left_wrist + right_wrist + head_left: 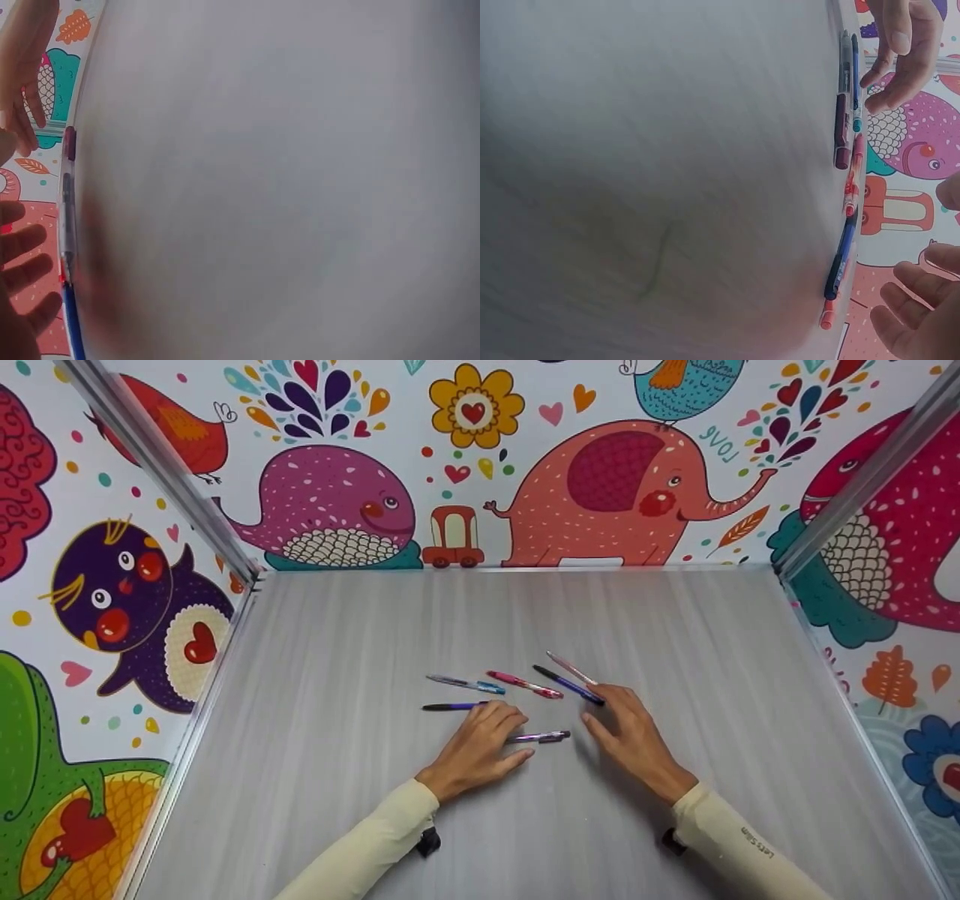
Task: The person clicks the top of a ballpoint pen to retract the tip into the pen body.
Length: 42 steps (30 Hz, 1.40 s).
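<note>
My left hand (480, 750) hovers over two pens, fingers relaxed and apart, gripping nothing. It partly covers a dark blue pen (448, 707) and a purple pen (546, 737). My right hand (637, 742) is loosely spread beside a blue pen with a black end (566, 683) and a pale pink pen (570, 667); its fingertips overlap their near ends, and contact is unclear. Between the hands lie a red-pink pen (525, 685) and a clear pen with a light blue end (466, 684). In the right wrist view the right fingers (909, 304) look loosely bent, holding nothing.
The pens lie on a grey wood-grain table (337, 645). Panels printed with cartoon animals (337, 502) stand along its back and sides, and metal rails (180, 487) run up the back corners.
</note>
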Tool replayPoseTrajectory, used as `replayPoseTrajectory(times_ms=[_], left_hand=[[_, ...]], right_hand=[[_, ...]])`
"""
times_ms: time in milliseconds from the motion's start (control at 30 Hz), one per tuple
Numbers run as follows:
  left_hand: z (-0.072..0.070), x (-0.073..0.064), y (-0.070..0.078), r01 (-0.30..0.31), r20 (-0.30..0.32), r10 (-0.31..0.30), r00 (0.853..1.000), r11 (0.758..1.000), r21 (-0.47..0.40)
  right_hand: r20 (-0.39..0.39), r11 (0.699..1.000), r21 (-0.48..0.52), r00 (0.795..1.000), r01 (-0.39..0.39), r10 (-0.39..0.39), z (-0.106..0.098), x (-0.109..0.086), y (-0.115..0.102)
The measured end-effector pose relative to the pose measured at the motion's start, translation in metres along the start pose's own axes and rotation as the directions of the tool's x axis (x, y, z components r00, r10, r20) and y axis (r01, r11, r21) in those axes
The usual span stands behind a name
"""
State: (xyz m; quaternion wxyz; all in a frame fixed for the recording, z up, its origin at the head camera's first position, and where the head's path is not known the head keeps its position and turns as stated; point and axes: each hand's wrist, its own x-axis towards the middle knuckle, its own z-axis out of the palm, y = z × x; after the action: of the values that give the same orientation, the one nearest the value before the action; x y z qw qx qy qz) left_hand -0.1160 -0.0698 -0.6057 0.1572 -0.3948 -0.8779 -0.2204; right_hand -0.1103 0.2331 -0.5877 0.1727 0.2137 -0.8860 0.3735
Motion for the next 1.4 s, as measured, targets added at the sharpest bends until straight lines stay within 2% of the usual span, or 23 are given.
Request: replayPoseTrajectory(times_ms=[167,367,767,1000,1267,1400], left_hand=[[0.003,-0.004,0.001,0.003,0.025,-0.003,1.000,1.000,0.031],[0.005,-0.010,-0.001,0.006,0.023,-0.007,1.000,0.999,0.042],[0.007,-0.014,-0.002,0.027,0.044,-0.029,0.999,0.998,0.054],[0.010,-0.013,-0.006,-0.006,0.026,0.003,1.000,0.996,0.089],[0.012,-0.011,-0.008,0.012,0.056,-0.016,0.998,0.996,0.086],[0.014,-0.011,-0.009,0.016,0.046,-0.020,0.999,0.997,0.081]], right_hand=[[-0.017,0.998,0.037,0.999,0.047,-0.047,0.003,-0.004,0.003],[-0.025,0.997,0.046,0.998,0.066,-0.065,0.007,-0.007,0.005],[0.033,0.997,0.075,0.999,0.014,-0.017,0.011,-0.015,0.004],[0.066,0.993,0.111,0.998,-0.026,0.019,0.015,-0.017,0.002],[0.125,0.998,0.060,0.992,-0.013,0.005,0.018,-0.021,0.002],[0.124,0.999,0.045,0.992,0.024,-0.029,0.021,-0.022,0.005]])
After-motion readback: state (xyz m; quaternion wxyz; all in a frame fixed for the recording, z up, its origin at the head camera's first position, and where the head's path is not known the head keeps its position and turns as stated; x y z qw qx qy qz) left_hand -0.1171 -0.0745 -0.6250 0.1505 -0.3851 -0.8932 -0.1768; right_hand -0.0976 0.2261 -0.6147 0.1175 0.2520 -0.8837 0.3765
